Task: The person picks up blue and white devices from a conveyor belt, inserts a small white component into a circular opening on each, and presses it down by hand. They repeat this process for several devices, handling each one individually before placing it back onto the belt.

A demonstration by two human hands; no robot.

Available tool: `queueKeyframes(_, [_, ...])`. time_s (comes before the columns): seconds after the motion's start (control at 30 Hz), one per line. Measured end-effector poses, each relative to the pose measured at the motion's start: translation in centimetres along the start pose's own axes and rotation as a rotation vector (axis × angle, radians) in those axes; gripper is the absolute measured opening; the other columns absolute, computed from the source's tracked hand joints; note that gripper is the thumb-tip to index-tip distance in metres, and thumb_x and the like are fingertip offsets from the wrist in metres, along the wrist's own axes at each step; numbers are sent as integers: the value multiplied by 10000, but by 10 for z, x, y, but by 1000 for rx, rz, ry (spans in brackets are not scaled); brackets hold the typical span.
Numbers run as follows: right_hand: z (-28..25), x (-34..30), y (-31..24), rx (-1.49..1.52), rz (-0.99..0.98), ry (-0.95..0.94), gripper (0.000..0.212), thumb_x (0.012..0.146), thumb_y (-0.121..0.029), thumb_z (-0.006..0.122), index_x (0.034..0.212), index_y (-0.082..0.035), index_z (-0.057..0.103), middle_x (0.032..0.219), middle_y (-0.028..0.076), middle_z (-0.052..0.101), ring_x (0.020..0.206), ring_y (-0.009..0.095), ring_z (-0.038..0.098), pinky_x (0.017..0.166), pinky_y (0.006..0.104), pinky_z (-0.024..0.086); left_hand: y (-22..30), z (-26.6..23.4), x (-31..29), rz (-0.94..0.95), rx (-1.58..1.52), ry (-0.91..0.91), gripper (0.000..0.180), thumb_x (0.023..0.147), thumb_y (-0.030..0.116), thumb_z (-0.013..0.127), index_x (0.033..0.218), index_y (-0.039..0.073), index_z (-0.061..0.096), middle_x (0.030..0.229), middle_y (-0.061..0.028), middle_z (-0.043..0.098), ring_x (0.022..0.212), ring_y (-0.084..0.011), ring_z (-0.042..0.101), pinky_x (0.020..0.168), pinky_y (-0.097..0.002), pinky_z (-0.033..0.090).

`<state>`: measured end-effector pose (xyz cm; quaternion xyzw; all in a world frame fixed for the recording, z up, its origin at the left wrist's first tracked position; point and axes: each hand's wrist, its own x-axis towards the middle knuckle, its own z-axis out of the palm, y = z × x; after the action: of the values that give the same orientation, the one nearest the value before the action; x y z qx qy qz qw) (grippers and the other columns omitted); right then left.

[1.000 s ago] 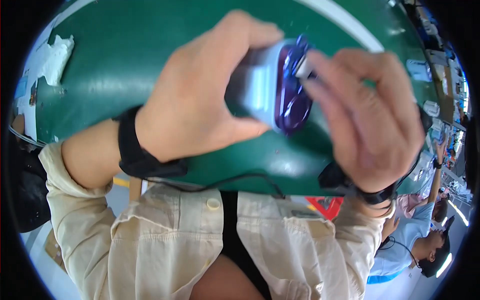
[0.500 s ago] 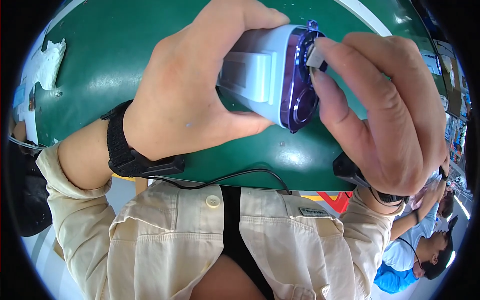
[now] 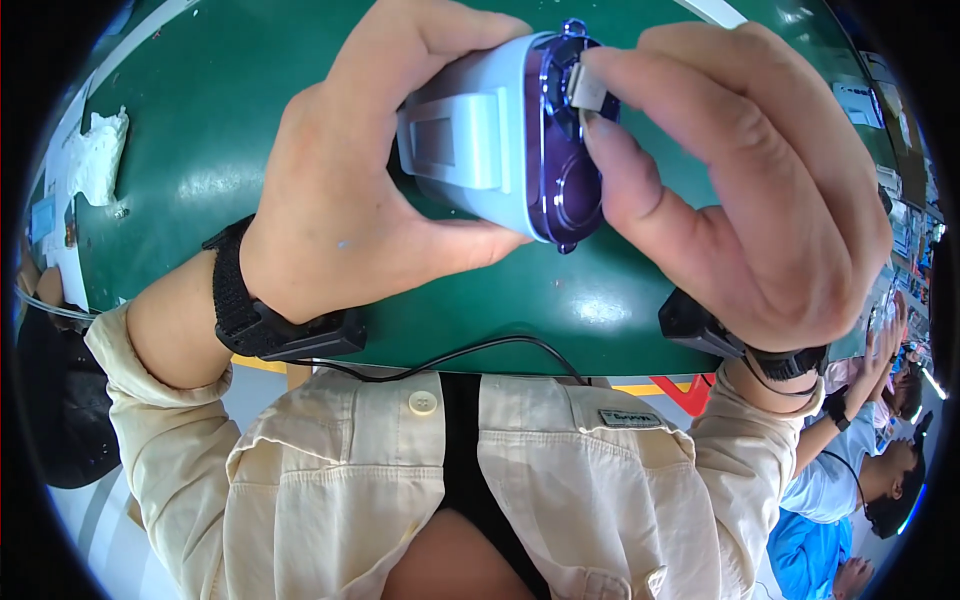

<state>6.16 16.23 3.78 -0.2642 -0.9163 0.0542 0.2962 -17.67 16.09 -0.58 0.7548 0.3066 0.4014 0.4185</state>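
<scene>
A light blue plastic device housing (image 3: pixel 470 145) with a raised clip-like panel on its side lies tilted in the grip of my left hand (image 3: pixel 330 200), fingers over the far side and thumb beneath. Its right end carries a glossy dark purple cover (image 3: pixel 568 190) with round rings and small tabs. Between thumb and index finger, my right hand (image 3: pixel 760 170) pinches a small whitish rectangular block (image 3: pixel 587 90) against the upper ring of that cover. Whether the block sits in the ring or only touches it, I cannot tell.
Under both hands is a green tabletop (image 3: pixel 460 310). A crumpled white sheet (image 3: pixel 98 158) lies at its left side. A black cable (image 3: pixel 450 352) runs along the near edge from my left wrist device. Other people (image 3: pixel 865 470) sit at the right.
Both hands and the housing have shifted left and slightly up. The housing's end has turned a little, and the white block stays pinched at the upper ring.
</scene>
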Motion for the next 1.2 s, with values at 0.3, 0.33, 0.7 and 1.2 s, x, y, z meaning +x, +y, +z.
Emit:
queueKeyframes(0.3, [-3, 11, -6, -15, -34, 16, 304, 635, 30, 743, 925, 61, 660, 807, 136, 614, 630, 254, 574, 544, 320, 460, 2, 0, -1, -124, 34, -84, 865, 607, 14, 865, 1316, 8, 370, 1326, -162, 500, 1220, -239, 522, 1038, -367, 411])
queueKeyframes(0.33, [-6, 10, -2, -20, -39, 19, 303, 635, 29, 742, 924, 61, 659, 806, 136, 614, 628, 255, 573, 543, 321, 459, 0, 0, -2, -112, 21, -88, 872, 610, 30, 866, 1323, 9, 365, 1319, -156, 502, 1211, -235, 523, 1029, -363, 415])
queueKeyframes(0.7, [3, 25, -9, 50, 1, 73, 304, 619, -3, 758, 900, 52, 655, 798, 134, 609, 595, 249, 565, 525, 331, 449, 7, 4, -1, -36, 36, -29, 784, 596, 141, 835, 1274, 34, 457, 1141, -130, 572, 1005, -297, 573, 869, -371, 473])
queueKeyframes(1.2, [2, 23, -16, -65, -5, 66, 318, 587, -14, 748, 880, 62, 649, 796, 128, 596, 593, 249, 563, 519, 337, 449, 7, 4, 3, 38, 196, -32, 804, 529, 117, 819, 1251, 38, 474, 1128, -129, 572, 999, -316, 561, 862, -393, 470])
